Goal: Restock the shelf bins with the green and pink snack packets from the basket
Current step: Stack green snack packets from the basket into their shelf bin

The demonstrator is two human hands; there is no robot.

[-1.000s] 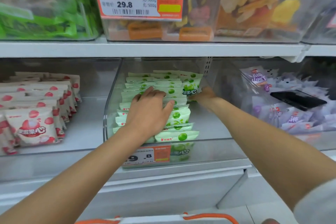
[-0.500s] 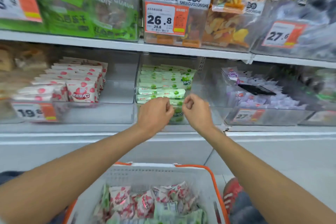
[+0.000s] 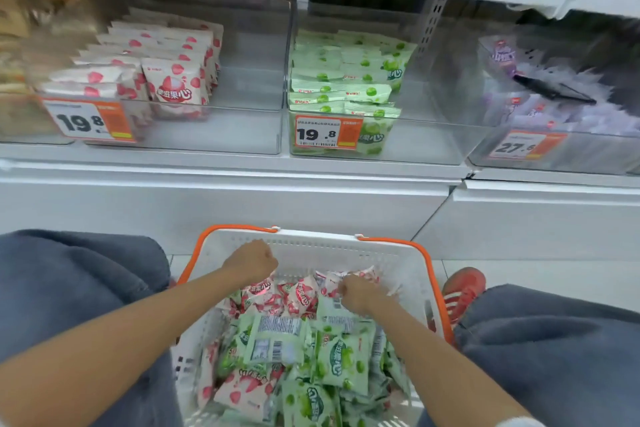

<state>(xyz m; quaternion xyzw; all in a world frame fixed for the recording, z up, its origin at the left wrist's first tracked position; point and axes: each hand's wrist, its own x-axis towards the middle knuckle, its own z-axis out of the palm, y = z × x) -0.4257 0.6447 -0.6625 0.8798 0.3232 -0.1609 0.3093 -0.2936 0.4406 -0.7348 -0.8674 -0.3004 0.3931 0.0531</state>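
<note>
Down in basket (image 3: 311, 250): L hand (image 3: 251, 260) clenched, empty; R hand (image 3: 358, 295) pinching pink pkts (image 3: 298, 298). Sloppy grab, slick pkts could drop.

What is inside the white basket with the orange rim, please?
The basket holds a loose pile of green packets and pink packets. The right hand rests on the pile; the left hand hovers above it. The basket's bottom and any lower packets are covered.

Packets (image 3: 294, 354) lie in the basket (image 3: 391, 253) before the shelf bins (image 3: 284, 135).
</note>
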